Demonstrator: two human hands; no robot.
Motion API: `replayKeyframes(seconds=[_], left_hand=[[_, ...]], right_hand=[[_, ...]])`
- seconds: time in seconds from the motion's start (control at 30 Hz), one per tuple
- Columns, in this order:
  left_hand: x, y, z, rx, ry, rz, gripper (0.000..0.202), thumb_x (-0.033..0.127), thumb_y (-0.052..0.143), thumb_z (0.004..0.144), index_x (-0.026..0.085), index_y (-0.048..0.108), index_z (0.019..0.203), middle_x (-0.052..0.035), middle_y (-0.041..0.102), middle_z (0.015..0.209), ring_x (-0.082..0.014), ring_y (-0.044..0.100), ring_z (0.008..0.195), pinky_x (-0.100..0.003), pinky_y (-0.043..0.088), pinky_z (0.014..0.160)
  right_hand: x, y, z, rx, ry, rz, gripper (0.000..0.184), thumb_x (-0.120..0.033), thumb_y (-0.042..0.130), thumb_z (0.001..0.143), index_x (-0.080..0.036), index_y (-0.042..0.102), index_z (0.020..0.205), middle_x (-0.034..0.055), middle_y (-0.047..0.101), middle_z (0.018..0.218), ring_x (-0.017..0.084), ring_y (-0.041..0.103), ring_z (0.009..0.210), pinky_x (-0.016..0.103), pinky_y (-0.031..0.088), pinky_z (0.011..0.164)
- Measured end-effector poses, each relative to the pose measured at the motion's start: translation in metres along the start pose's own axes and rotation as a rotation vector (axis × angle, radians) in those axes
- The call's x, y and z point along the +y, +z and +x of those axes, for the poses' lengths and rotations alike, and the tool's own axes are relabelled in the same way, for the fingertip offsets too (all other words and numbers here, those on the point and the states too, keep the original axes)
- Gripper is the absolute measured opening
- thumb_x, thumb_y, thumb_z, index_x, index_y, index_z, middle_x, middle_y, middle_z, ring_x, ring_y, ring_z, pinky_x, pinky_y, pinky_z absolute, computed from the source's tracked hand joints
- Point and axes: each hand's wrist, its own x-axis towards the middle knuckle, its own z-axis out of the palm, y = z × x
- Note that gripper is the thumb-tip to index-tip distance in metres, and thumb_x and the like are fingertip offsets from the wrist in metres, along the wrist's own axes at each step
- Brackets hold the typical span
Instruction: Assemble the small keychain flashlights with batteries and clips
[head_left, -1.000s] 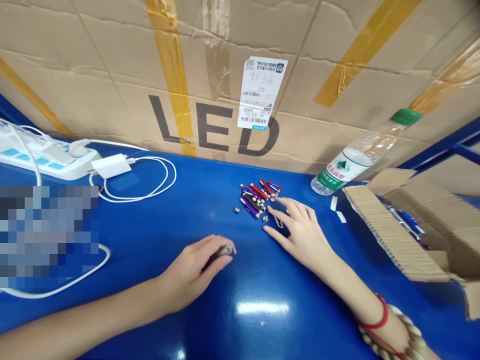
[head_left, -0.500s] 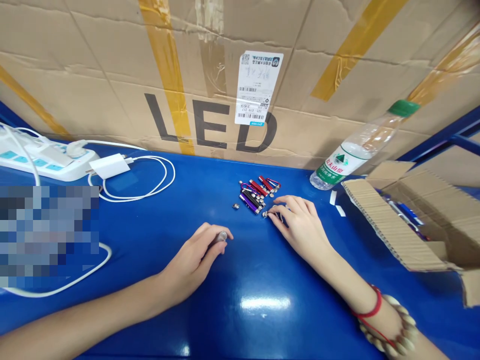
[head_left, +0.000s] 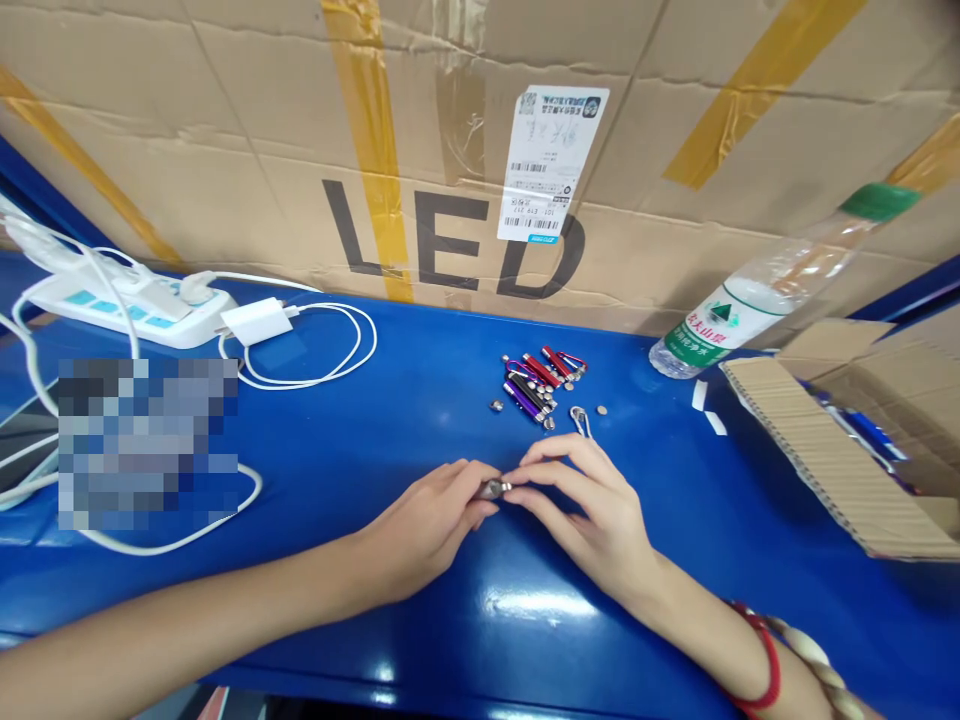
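Note:
My left hand (head_left: pixel 431 520) rests on the blue table (head_left: pixel 420 420) with its fingers closed round a small metal flashlight body (head_left: pixel 491 489), whose end pokes out toward the right. My right hand (head_left: pixel 589 510) meets it fingertip to fingertip, pinching a tiny silver part against that end. Just beyond the hands lies a small heap of red and purple keychain flashlights (head_left: pixel 538 383), with a loose key clip (head_left: pixel 581 420) and small round button cells (head_left: pixel 601 410) beside it.
A big cardboard box marked LED (head_left: pixel 480 150) walls off the back. A water bottle (head_left: pixel 757 300) leans at the right, next to an open carton (head_left: pixel 840 440). A white power strip (head_left: pixel 127 305), charger (head_left: pixel 256 322) and cables lie at the left.
My right hand left the heap of flashlights and came back to my left hand, fingertips now pinched against the piece it holds. The view shifted slightly left.

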Motion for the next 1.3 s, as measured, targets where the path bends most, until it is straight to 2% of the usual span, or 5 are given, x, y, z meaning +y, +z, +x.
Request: replayKeyframes(seconds=[0.23, 0.47, 0.7, 0.93, 1.3], left_hand=[[-0.001, 0.000, -0.001, -0.005, 0.000, -0.047, 0.019, 0.015, 0.028, 0.090, 0.018, 0.044, 0.099, -0.0011, 0.052, 0.075, -0.0163, 0.051, 0.074, -0.028, 0.043, 0.071], [-0.002, 0.000, 0.000, -0.007, -0.030, -0.085, 0.015, 0.018, 0.031, 0.090, 0.019, 0.046, 0.096, 0.0001, 0.053, 0.073, -0.0149, 0.052, 0.070, -0.027, 0.043, 0.070], [-0.007, 0.000, -0.001, 0.073, -0.119, -0.099, 0.017, 0.020, 0.034, 0.089, 0.021, 0.047, 0.100, 0.0015, 0.054, 0.075, -0.0130, 0.051, 0.067, -0.024, 0.043, 0.067], [-0.009, 0.000, -0.003, 0.145, -0.125, -0.158, 0.016, 0.016, 0.031, 0.088, 0.020, 0.046, 0.087, 0.0035, 0.050, 0.067, -0.0106, 0.048, 0.061, -0.022, 0.040, 0.062], [-0.004, -0.003, -0.006, 0.137, -0.118, -0.294, 0.007, 0.020, 0.031, 0.090, 0.020, 0.038, 0.090, 0.0037, 0.050, 0.067, -0.0108, 0.047, 0.060, -0.024, 0.037, 0.060]], right_hand=[[-0.005, 0.005, -0.001, 0.040, -0.033, 0.066, 0.006, -0.020, 0.061, 0.081, -0.018, 0.066, 0.078, 0.0025, 0.062, 0.075, 0.012, 0.059, 0.067, 0.026, 0.049, 0.059], [-0.003, 0.006, 0.001, -0.072, -0.048, 0.161, 0.011, -0.021, 0.058, 0.083, -0.017, 0.068, 0.079, 0.0057, 0.060, 0.084, 0.013, 0.057, 0.075, 0.026, 0.052, 0.063], [0.007, 0.000, 0.000, -0.070, -0.027, -0.027, 0.013, -0.022, 0.055, 0.085, -0.018, 0.067, 0.088, 0.0048, 0.063, 0.086, 0.013, 0.059, 0.077, 0.027, 0.050, 0.069], [0.042, -0.015, 0.001, -0.105, 0.070, -0.408, 0.019, -0.027, 0.051, 0.087, -0.020, 0.067, 0.095, 0.0061, 0.066, 0.097, 0.019, 0.060, 0.085, 0.034, 0.050, 0.075], [0.058, -0.018, 0.002, -0.131, -0.060, -0.426, 0.025, -0.029, 0.045, 0.090, -0.018, 0.069, 0.090, 0.0053, 0.069, 0.089, 0.017, 0.062, 0.077, 0.030, 0.053, 0.066]])
